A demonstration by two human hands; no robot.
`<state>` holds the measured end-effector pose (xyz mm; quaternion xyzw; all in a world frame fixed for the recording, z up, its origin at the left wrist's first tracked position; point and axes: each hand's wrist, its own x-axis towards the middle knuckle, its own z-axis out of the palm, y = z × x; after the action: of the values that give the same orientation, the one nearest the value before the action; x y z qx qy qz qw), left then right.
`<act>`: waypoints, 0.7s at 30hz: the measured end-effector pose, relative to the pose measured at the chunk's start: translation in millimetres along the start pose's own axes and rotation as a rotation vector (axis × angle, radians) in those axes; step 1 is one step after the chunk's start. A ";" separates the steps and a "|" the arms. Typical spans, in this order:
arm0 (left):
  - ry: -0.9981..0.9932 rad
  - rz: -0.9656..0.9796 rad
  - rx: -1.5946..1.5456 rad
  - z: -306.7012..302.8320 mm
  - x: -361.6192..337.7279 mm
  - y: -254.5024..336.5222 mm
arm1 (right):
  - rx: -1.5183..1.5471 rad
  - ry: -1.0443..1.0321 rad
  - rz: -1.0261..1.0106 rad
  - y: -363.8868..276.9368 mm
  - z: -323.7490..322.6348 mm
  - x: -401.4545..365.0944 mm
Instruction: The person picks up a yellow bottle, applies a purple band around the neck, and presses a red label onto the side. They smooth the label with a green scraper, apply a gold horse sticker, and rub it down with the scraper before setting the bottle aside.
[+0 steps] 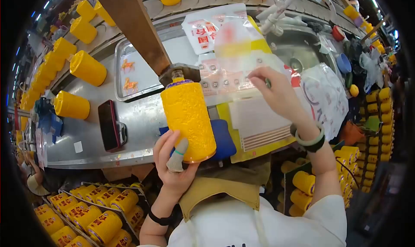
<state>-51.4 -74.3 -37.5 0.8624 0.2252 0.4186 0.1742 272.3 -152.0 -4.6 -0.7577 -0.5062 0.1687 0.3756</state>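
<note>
A yellow embossed bottle [188,117] leans at a slight tilt, its neck up against a dark block [179,73] at the end of a wooden beam. My left hand [175,165] is closed around the bottle's lower side; a cloth finger cover with a green band is on one finger. My right hand [279,93] is raised to the right of the bottle, thumb and fingers pinched together. A blurred translucent film [233,41] with a pink patch extends from those fingertips over printed sheets [212,76]. Under the bottle's lower right side is a blue pad [224,139].
A shallow metal tray [140,59] holds orange horse-shaped decals. A phone [109,125] lies at left near yellow bottles [72,105]. Pale sheets [259,121] lie on a yellow board. Behind are a sink [298,52] and faucet; racks of bottles [103,225] stand below.
</note>
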 end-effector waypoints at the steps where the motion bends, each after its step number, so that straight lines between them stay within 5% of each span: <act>1: -0.022 -0.012 -0.009 1.4 2.5 -0.3 | -0.083 0.013 -0.055 11.3 -3.9 13.7; 10: -0.037 -0.012 0.050 2.7 0.5 -2.3 | -0.710 -0.041 -0.262 85.2 22.2 111.4; 16: -0.066 -0.047 0.033 2.0 -3.6 -3.0 | -0.872 -0.020 -0.106 111.7 7.1 141.9; 21: -0.073 -0.032 0.056 1.2 -5.4 -4.6 | -0.886 0.039 -0.195 133.4 10.6 191.4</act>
<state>-54.5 -73.5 -44.0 0.8779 0.2444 0.3774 0.1646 433.3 -4.1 -86.5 -0.7973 -0.5914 -0.1147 0.0386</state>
